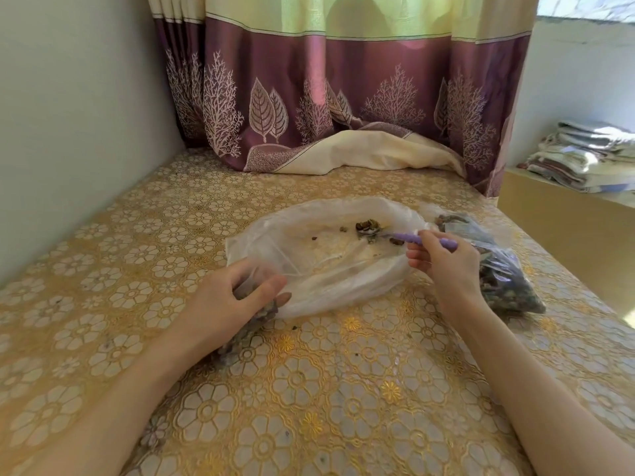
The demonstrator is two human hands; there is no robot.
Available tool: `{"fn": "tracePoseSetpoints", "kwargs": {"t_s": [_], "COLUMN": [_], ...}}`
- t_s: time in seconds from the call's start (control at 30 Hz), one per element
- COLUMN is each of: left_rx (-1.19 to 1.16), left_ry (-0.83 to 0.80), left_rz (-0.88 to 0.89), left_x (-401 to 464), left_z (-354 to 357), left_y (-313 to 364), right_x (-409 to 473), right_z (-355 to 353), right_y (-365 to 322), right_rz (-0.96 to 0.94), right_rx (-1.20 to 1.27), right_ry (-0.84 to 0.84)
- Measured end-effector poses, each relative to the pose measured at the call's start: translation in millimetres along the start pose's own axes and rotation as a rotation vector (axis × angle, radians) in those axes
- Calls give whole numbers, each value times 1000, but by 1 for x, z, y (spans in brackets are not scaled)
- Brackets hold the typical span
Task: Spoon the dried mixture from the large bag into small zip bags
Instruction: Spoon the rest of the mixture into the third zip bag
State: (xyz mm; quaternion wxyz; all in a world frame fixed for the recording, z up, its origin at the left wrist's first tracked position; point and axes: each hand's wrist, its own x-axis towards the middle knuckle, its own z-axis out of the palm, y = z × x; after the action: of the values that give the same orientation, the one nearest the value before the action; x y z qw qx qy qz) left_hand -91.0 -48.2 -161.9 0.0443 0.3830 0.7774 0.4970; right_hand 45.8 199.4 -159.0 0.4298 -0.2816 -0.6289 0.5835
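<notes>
Large bag (323,262) nearly empty; spoon (417,239) working inside it.
The translucent large bag lies open at frame centre, a small clump of dried mixture (367,227) at its upper right. The purple spoon's long axis runs left-right, bowl pointing left. The right hand (443,261) pinches its handle; the left hand (237,297), fingers curled, grips a small zip bag (247,329) at the large bag's lower-left edge.

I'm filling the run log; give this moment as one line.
left hand: grips small bag | right hand: holds spoon in big bag | mix: nearly gone
</notes>
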Motion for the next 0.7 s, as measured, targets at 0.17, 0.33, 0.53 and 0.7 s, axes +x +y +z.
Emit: {"fn": "tracePoseSetpoints", "kwargs": {"t_s": [0.17, 0.33, 0.53, 0.7], "left_rx": [-1, -42, -101, -149], "left_ry": [44, 58, 45, 48], "left_rz": [-8, -51, -75, -72], "left_x": [-1, -1, 0, 0], "left_z": [0, -1, -1, -1], "left_y": [5, 8, 10, 8], "right_x": [-15, -29, -46, -54], "right_z": [1, 7, 15, 18], "right_y": [-14, -39, -57, -59], "right_rz": [-17, -89, -133, -183], "right_rx": [132, 272, 354, 278], "right_ry": [-35, -157, -354, -531]}}
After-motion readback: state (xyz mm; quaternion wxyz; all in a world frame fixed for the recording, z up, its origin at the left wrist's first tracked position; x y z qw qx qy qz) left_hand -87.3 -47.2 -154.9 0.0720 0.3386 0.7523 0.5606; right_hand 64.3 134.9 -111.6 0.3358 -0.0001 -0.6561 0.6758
